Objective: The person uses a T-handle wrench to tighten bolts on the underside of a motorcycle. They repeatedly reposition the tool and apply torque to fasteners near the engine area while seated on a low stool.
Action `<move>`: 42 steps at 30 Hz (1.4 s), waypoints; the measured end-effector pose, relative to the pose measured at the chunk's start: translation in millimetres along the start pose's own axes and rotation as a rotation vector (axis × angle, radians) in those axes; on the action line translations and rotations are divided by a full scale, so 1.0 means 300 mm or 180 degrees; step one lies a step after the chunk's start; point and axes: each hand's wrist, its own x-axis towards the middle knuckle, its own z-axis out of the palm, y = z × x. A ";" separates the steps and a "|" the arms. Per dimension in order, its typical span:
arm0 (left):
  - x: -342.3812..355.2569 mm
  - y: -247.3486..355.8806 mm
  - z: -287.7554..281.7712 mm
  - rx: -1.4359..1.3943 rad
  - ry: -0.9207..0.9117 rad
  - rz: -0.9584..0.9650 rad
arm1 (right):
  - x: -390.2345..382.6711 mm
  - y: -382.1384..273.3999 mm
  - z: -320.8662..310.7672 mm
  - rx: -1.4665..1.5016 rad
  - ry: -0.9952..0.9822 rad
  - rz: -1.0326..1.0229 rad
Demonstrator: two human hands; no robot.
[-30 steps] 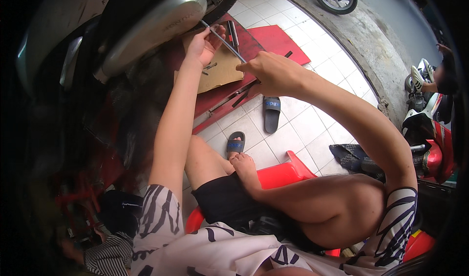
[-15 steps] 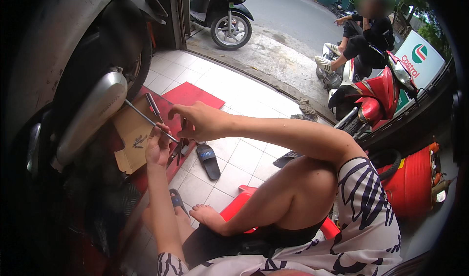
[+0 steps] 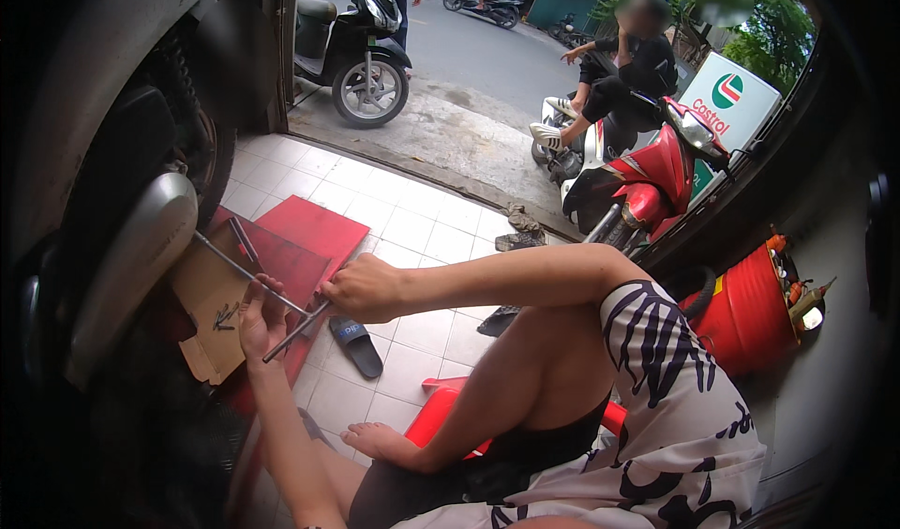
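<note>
A long T-handle wrench [image 3: 288, 336] runs from the scooter's grey side cover [image 3: 155, 238] toward me, its far tip against the cover's edge. My left hand [image 3: 255, 327] is closed loosely around the shaft near the crossbar. At the upper end of the crossbar, my right hand [image 3: 361, 288] is closed in a grip. Below the shaft lies a piece of cardboard [image 3: 202, 356] with several small bolts [image 3: 226, 316] on it. A dark, narrow tool [image 3: 244, 240] rests beside the cardboard. The wrench tip's exact seat is too small to make out.
The scooter's rear wheel [image 3: 220, 154] stands at the left above a red platform [image 3: 314, 238]. A black sandal [image 3: 356, 346] lies on white tiles. I sit on a red stool [image 3: 436, 417]. A red motorbike [image 3: 647, 178], a seated person [image 3: 633, 70] and a red drum [image 3: 741, 309] are at the right.
My right hand has gone from spread fingers to gripping the crossbar, which has turned into plain sight. The whole view has shifted, moving the scene leftward.
</note>
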 end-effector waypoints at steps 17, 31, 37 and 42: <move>0.091 -0.053 -0.052 0.0192 0.0141 0.0085 | -0.079 -0.126 -0.068 0.0193 -0.0564 -0.0151; 0.049 -0.017 0.022 0.0288 0.0285 0.0343 | -0.046 -0.184 -0.074 0.0189 -0.1547 -0.0254; 0.054 -0.032 0.022 0.0307 0.0312 0.0418 | -0.029 -0.119 -0.133 0.0142 -0.0879 0.0826; 0.053 -0.030 0.034 0.0446 0.0452 0.0460 | -0.030 -0.070 -0.062 0.0176 -0.1353 0.0670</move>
